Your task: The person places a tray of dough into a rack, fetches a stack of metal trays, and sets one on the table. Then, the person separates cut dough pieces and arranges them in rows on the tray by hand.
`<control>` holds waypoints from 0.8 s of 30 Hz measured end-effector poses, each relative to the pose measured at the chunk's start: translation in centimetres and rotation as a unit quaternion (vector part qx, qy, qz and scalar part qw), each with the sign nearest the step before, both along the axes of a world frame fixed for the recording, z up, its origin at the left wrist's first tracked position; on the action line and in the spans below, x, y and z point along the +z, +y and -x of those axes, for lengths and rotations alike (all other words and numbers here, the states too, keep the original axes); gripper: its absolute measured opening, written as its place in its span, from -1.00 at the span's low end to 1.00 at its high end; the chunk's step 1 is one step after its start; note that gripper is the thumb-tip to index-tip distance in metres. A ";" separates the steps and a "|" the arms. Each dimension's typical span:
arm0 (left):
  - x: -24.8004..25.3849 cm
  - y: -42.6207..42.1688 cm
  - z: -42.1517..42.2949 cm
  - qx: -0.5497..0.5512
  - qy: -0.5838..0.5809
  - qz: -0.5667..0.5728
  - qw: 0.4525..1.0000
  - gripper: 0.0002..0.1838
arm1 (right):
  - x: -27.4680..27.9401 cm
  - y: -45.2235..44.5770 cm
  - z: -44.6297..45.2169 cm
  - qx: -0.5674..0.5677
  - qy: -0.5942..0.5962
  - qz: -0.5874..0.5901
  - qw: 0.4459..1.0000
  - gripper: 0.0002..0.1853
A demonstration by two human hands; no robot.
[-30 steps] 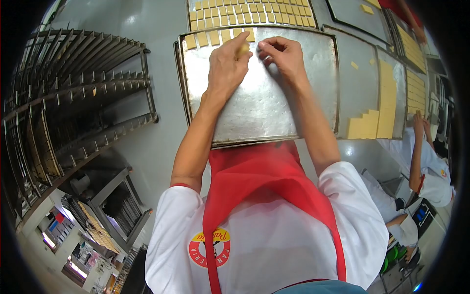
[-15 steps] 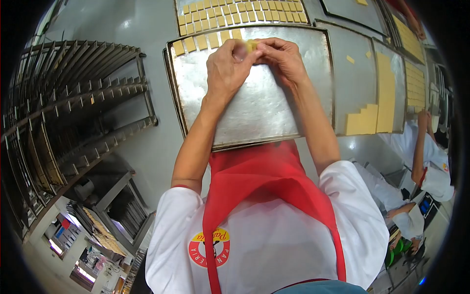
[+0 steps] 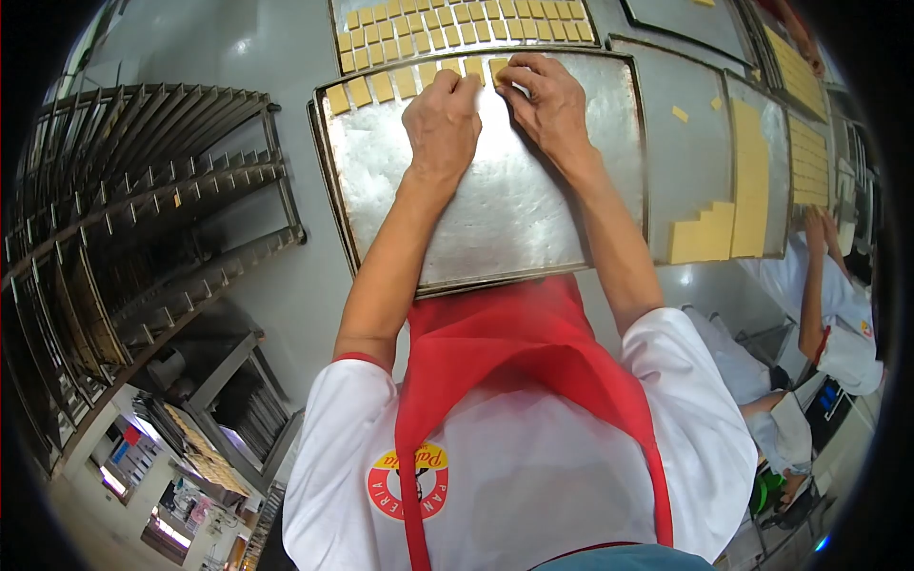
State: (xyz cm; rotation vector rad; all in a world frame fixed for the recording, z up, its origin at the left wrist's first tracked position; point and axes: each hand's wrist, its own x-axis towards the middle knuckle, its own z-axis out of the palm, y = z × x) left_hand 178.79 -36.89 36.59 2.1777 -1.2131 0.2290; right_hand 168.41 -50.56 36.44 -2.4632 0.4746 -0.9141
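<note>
A metal baking tray (image 3: 495,209) lies in front of me, with a row of flat yellow dough pieces (image 3: 382,87) along its far edge. My left hand (image 3: 443,124) is closed, its curled fingers at the near end of one dough piece (image 3: 473,67); its fingertips are partly hidden, so what they hold does not show. Just right of it, my right hand (image 3: 550,109) has thumb and forefinger pinched at the edge of the row's rightmost dough piece (image 3: 497,67). Both hands are low over the tray, slightly apart.
Beyond my tray, another tray (image 3: 335,29) holds rows of similar pieces. To the right, a tray (image 3: 681,171) carries larger dough sheets (image 3: 750,181). A metal rack (image 3: 162,205) stands left. Co-workers' arms (image 3: 812,285) are at the far right.
My hands, together over a yellow piece before, have moved apart. Two more dough pieces now show at the right end of the row. The tray has shifted slightly in view.
</note>
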 end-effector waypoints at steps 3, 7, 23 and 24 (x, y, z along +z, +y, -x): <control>-0.1 -0.3 -0.4 0.001 -0.006 0.010 1.000 -0.83 | -0.4 -0.1 -0.5 -0.005 -0.006 0.002 1.000 -0.87; -0.4 -0.5 -0.7 -0.006 -0.034 0.035 0.999 -0.91 | -0.8 0.1 -1.3 -0.021 -0.009 -0.033 0.999 -0.88; 4.7 4.1 4.8 -0.044 0.108 -0.066 0.991 -0.63 | 3.3 -7.7 24.8 -0.061 0.230 -0.001 0.971 -0.68; 5.1 4.4 5.6 -0.042 0.104 -0.069 0.991 -0.63 | 3.2 -8.7 27.5 -0.057 0.289 -0.009 0.956 -0.62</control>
